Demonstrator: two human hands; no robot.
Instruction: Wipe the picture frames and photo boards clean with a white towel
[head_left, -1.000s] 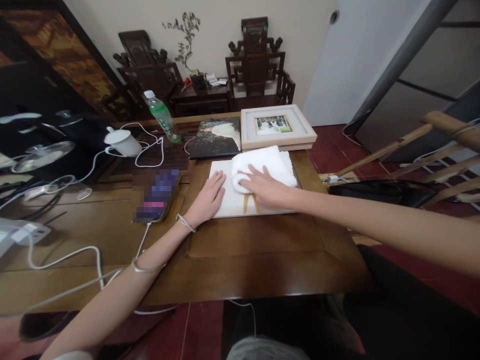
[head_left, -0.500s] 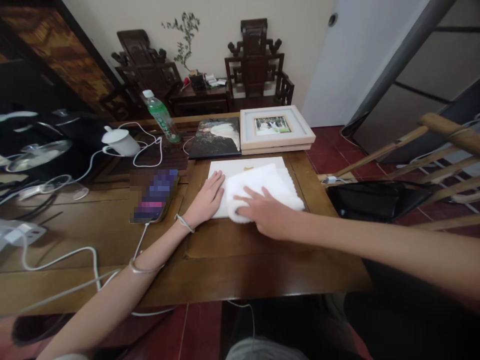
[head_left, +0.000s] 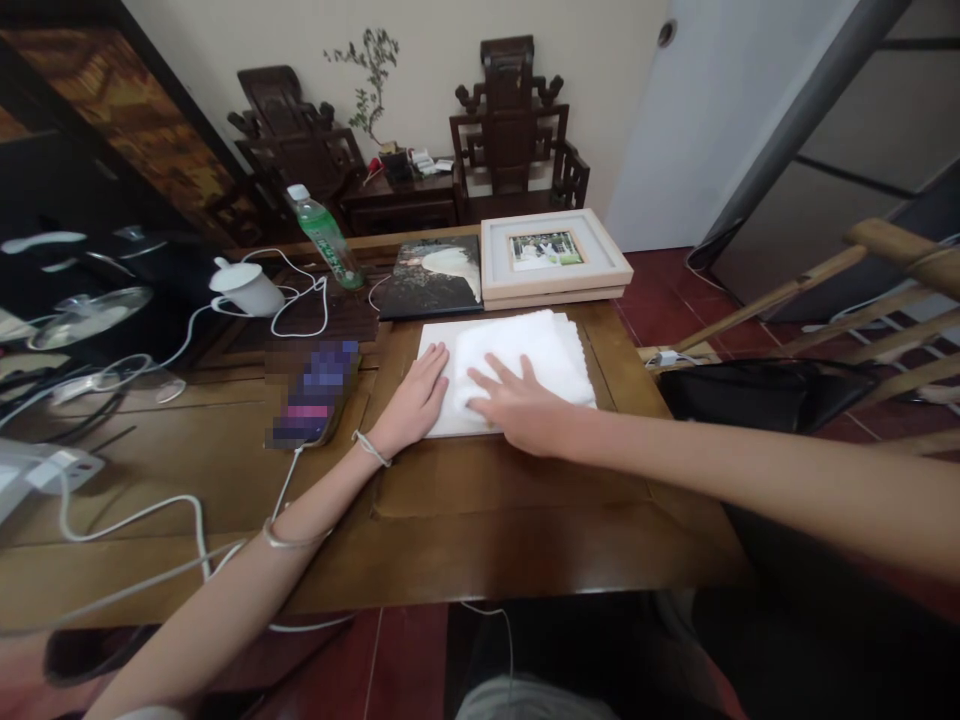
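A white, flat rectangular panel (head_left: 444, 424) lies on the wooden table, mostly covered by a folded white fluffy cloth (head_left: 525, 345). My left hand (head_left: 415, 398) rests flat on the panel's left edge, fingers stretched out and holding nothing. On top of the cloth, my right hand (head_left: 529, 408) presses down with its fingers spread. The cloth hides most of the panel's face. A small tan patch shows by the panel's near edge, below my right fingers.
Behind the panel lie a dark photo panel (head_left: 431, 280) and light wooden picture frames (head_left: 555, 255). Leftward are a phone (head_left: 315, 390) on a cable, a green-labelled bottle (head_left: 326, 238), a white lidded cup (head_left: 247, 288) and a power strip (head_left: 49, 470). A wooden chair (head_left: 892, 310) stands right.
My right hand and the cloth have moved slightly away from me across the panel, and the cloth's near edge has left the table side. My left hand stays in place.
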